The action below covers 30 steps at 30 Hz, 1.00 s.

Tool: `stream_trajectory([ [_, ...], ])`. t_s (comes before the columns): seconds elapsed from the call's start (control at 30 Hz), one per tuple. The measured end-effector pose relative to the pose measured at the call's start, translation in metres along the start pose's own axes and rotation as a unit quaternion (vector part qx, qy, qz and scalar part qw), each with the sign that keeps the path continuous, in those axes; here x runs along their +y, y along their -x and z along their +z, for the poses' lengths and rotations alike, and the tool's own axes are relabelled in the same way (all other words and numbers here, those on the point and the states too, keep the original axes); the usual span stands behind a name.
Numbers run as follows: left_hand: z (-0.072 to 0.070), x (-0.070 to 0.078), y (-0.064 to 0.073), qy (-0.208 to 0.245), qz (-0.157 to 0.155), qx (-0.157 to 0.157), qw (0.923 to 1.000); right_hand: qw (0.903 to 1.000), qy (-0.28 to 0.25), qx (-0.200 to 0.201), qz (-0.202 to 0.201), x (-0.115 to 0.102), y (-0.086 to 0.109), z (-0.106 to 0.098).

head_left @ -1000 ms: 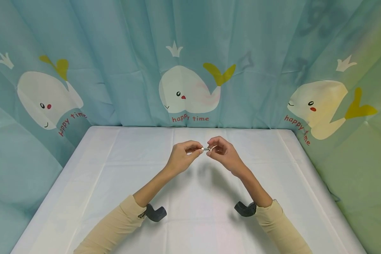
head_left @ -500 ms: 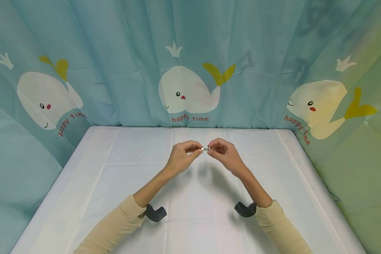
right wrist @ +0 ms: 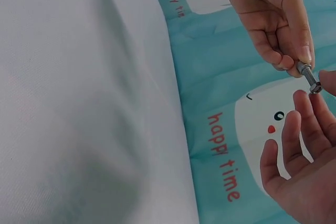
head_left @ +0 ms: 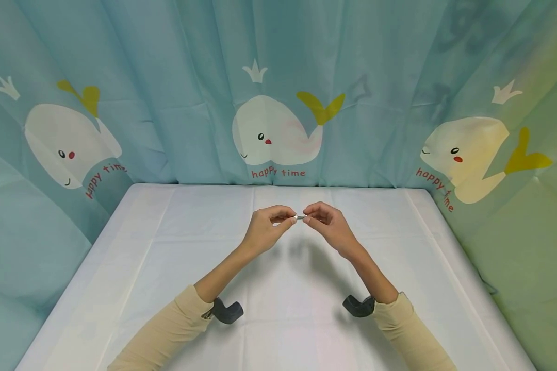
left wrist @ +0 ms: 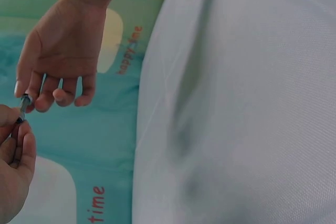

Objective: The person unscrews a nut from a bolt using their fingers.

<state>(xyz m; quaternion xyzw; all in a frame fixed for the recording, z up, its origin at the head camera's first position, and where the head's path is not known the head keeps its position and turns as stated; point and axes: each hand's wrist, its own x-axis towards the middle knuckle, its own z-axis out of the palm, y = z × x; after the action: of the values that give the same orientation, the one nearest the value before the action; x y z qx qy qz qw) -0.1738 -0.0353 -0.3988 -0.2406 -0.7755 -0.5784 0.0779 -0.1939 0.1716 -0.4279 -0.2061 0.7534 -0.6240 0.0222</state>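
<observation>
A small silver bolt hangs in the air between the two hands, with a thicker piece at each end. The left hand pinches its left end between thumb and fingers. At the other end, the thumb and forefinger of the right hand close on a hex-shaped piece; cannot tell whether this is the nut or the bolt's head. In the right wrist view the right hand's other fingers are spread and loosely bent. The left wrist view also has the bolt between both hands' fingertips.
Under the hands lies a table with a white cover. A blue-green curtain printed with whales hangs around its back and sides. Dark curved mounts sit at both wrists, close to the beige sleeves.
The right hand's thumb and forefinger, held apart around the bolt's right end a second ago, have closed onto it. The left hand and the bolt have stayed in place.
</observation>
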Motion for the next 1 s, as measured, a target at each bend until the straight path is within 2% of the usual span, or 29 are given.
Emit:
stream_trajectory([
  [0.1,0.003,-0.017,-0.002,0.000,0.000,0.003,1.0000,1.0000,-0.002,0.001,-0.002,-0.001,0.000,0.000],
  [0.2,0.003,-0.022,-0.002,0.002,0.004,0.006,1.0000,1.0000,-0.004,0.003,-0.008,-0.001,0.001,0.000],
  [0.47,0.002,-0.022,-0.001,0.003,0.017,0.006,0.9998,0.9997,-0.017,-0.005,-0.019,-0.002,0.000,0.000],
  [0.6,0.002,-0.021,-0.002,0.006,0.021,0.004,0.9997,0.9997,-0.020,-0.005,-0.009,-0.001,0.001,0.000],
  [0.73,0.002,-0.021,-0.002,0.008,0.018,0.002,0.9998,0.9999,-0.012,0.002,-0.002,-0.001,0.002,-0.001],
  [1.0,0.002,-0.022,-0.002,0.006,0.009,0.005,0.9999,0.9997,-0.013,0.006,-0.017,-0.002,0.001,-0.001],
])
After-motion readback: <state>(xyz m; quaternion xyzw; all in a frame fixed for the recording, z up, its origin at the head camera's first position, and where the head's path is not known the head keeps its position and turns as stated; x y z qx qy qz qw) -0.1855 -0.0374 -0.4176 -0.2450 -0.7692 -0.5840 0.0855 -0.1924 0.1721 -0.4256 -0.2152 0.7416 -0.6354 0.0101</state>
